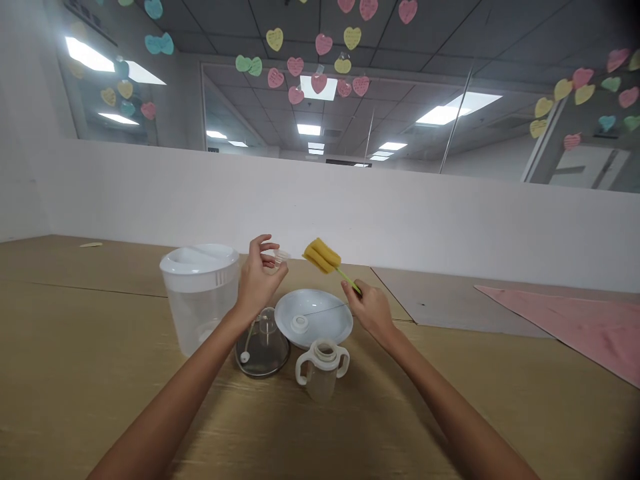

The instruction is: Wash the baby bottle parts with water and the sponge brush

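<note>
My left hand (263, 277) is raised, its fingers closed around a small clear plastic cap (281, 257). In my right hand (371, 308) is the green handle of a bottle brush (323, 255) with a yellow sponge head, held up and tilted to the left. Below and between both hands sits a white bowl (327, 308) with a small white ring-shaped part (299, 324) and a thin rod in it. In front of the bowl, an open baby bottle (321, 380) with two white handles stands upright. A metal tray (265, 360) at the left carries a clear dome-like piece (267, 321) and a thin tube with a white end.
A translucent bucket (187, 313) with a white lid stands left of the tray, close to my left forearm. A pink sheet (590, 323) lies at the right over a grey board (440, 300). Behind the brown tabletop (100, 373) rises a white wall (350, 207) with glass above.
</note>
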Action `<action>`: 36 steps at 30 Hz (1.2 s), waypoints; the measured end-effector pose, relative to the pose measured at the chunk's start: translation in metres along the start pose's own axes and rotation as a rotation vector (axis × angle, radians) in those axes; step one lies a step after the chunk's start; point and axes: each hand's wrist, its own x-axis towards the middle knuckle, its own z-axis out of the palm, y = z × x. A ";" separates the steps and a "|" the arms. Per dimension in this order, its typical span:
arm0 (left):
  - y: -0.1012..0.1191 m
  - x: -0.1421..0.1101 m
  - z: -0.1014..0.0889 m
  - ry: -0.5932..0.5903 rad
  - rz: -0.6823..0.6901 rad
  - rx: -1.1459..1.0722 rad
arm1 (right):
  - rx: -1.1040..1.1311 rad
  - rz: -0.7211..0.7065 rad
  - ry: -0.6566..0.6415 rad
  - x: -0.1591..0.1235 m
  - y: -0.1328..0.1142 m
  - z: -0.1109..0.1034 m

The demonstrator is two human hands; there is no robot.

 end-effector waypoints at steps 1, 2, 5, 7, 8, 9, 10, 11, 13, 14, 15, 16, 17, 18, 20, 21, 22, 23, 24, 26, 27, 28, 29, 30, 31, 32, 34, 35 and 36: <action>0.000 0.001 -0.001 -0.015 0.004 0.063 | 0.038 0.008 0.018 0.000 -0.001 -0.002; 0.000 0.001 -0.002 -0.029 0.006 0.113 | 0.080 0.008 0.032 -0.001 -0.002 -0.004; 0.000 0.001 -0.002 -0.080 0.006 0.184 | 0.187 -0.031 0.059 -0.002 -0.004 -0.007; 0.000 0.001 -0.002 -0.136 0.013 0.198 | 0.191 -0.084 0.086 -0.003 -0.006 -0.007; 0.000 0.000 -0.001 -0.163 0.019 0.202 | 0.169 -0.111 0.101 -0.003 -0.006 -0.006; 0.001 0.000 -0.001 -0.184 0.027 0.204 | 0.136 -0.134 0.115 -0.003 -0.005 -0.004; 0.002 0.000 -0.001 -0.202 0.033 0.208 | 0.100 -0.151 0.128 -0.003 -0.005 -0.002; 0.003 -0.001 -0.001 -0.214 0.038 0.213 | 0.066 -0.161 0.138 -0.003 -0.004 0.000; 0.005 0.000 -0.001 -0.229 0.044 0.227 | 0.015 -0.154 0.152 -0.002 -0.001 0.003; 0.006 0.000 -0.001 -0.240 0.044 0.238 | -0.002 -0.143 0.154 -0.001 0.000 0.004; 0.006 0.001 -0.002 -0.255 0.043 0.251 | -0.015 -0.130 0.152 -0.001 0.001 0.004; 0.007 0.002 -0.003 -0.273 0.046 0.266 | -0.025 -0.116 0.147 0.000 0.002 0.004; 0.008 0.003 -0.005 -0.299 0.053 0.288 | -0.033 -0.103 0.141 0.000 0.002 0.003; 0.008 0.004 -0.007 -0.336 0.059 0.325 | -0.039 -0.093 0.135 0.000 0.002 0.002; 0.007 0.005 -0.015 -0.448 0.062 0.458 | -0.046 -0.081 0.126 0.000 0.001 0.000; 0.006 0.004 -0.019 -0.520 0.048 0.546 | -0.047 -0.077 0.124 0.000 0.000 -0.001; 0.004 0.003 -0.022 -0.602 0.016 0.632 | -0.048 -0.075 0.120 0.000 0.000 -0.001; 0.001 0.001 -0.025 -0.698 -0.040 0.704 | -0.049 -0.074 0.117 0.000 0.000 -0.001; -0.003 -0.001 -0.026 -0.799 -0.110 0.749 | -0.052 -0.073 0.113 0.000 0.000 -0.001; -0.012 -0.007 -0.025 -0.977 -0.249 0.763 | -0.060 -0.074 0.104 0.001 0.001 0.000; -0.017 -0.010 -0.022 -1.041 -0.299 0.747 | -0.066 -0.077 0.098 0.001 0.001 0.001; -0.022 -0.012 -0.019 -1.083 -0.328 0.731 | -0.073 -0.080 0.092 0.001 0.002 0.002; -0.026 -0.015 -0.015 -1.105 -0.340 0.720 | -0.080 -0.082 0.087 0.001 0.003 0.002; -0.030 -0.017 -0.011 -1.114 -0.344 0.714 | -0.086 -0.082 0.083 0.001 0.003 0.002; -0.033 -0.019 -0.009 -1.125 -0.348 0.713 | -0.091 -0.081 0.080 0.001 0.003 0.002; -0.035 -0.021 -0.007 -1.131 -0.349 0.714 | -0.096 -0.078 0.075 0.001 0.003 0.001; -0.037 -0.023 -0.006 -1.134 -0.340 0.718 | -0.100 -0.069 0.063 0.001 0.002 0.001; -0.037 -0.023 -0.007 -1.132 -0.331 0.720 | -0.102 -0.063 0.055 0.001 0.002 0.000; -0.037 -0.022 -0.008 -1.124 -0.318 0.724 | -0.103 -0.058 0.048 0.001 0.001 0.000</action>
